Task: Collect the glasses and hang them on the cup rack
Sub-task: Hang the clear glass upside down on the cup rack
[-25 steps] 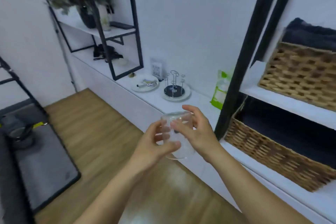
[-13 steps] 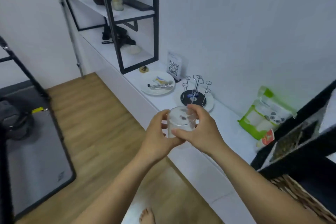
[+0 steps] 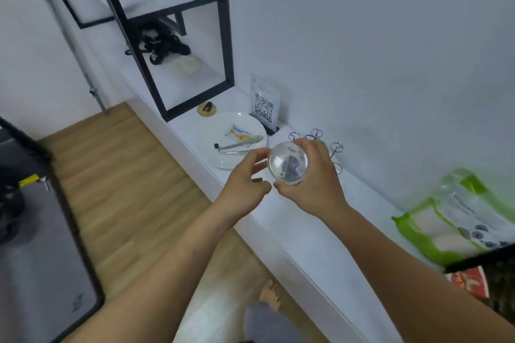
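Note:
A clear glass point(image 3: 288, 163) is turned so that its round base faces me, and my right hand point(image 3: 313, 181) wraps it from the right and behind. My left hand point(image 3: 245, 179) is just left of the glass with its fingers spread, fingertips near the rim; I cannot tell whether they touch it. The wire cup rack point(image 3: 335, 149) stands on the white ledge point(image 3: 306, 234) directly behind the glass, mostly hidden by my right hand; only a few looped prongs show.
A white plate point(image 3: 211, 147) with tongs and a sachet lies left of the rack, a QR code stand point(image 3: 264, 104) behind it. A green packet point(image 3: 446, 220) lies on the ledge at right. A black-framed shelf point(image 3: 178, 36) rises at the back left. Wooden floor lies below.
I have come closer to the ledge and the view tilted down. The glass moved forward over the rack, turned base toward me. My left hand has loosened off it.

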Action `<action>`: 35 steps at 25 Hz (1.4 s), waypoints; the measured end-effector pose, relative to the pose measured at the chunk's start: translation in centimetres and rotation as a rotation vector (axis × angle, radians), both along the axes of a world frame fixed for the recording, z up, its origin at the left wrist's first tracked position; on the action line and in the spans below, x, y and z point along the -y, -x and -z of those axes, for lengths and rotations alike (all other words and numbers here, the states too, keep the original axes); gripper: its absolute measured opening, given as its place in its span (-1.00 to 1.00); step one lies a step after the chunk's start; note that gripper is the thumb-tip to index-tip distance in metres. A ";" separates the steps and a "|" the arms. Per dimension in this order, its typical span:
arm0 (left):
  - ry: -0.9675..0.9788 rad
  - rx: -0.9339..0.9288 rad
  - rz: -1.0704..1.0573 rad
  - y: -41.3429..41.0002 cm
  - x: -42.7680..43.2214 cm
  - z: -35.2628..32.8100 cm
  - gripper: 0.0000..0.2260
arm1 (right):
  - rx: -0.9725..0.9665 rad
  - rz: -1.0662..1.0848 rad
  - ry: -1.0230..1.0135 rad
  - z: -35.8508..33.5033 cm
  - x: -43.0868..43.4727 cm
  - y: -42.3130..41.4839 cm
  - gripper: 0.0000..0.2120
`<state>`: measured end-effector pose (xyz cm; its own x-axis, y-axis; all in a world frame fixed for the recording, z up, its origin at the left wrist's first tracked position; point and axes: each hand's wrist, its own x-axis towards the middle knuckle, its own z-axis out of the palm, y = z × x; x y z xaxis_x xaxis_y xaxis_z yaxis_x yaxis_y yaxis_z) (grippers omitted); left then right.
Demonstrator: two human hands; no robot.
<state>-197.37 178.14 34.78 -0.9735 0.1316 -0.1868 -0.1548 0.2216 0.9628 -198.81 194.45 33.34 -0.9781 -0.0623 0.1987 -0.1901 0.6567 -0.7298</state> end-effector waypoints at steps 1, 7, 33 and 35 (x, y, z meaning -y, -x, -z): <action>0.004 0.028 -0.005 1.9 -0.4 0.5 -0.43 | -0.004 -0.001 -0.011 0.8 -0.1 1.9 -0.18; 0.055 0.169 -0.015 9.8 -1.3 3.5 -0.52 | 0.050 -0.024 -0.078 4.7 -1.5 9.1 -0.20; 0.308 0.263 0.526 22.1 -0.4 10.5 -0.50 | 0.605 0.289 -0.282 10.9 0.2 14.2 -0.05; 0.327 0.143 0.473 22.6 -0.7 9.1 -0.53 | 0.561 0.339 -0.265 9.3 0.3 14.0 -0.12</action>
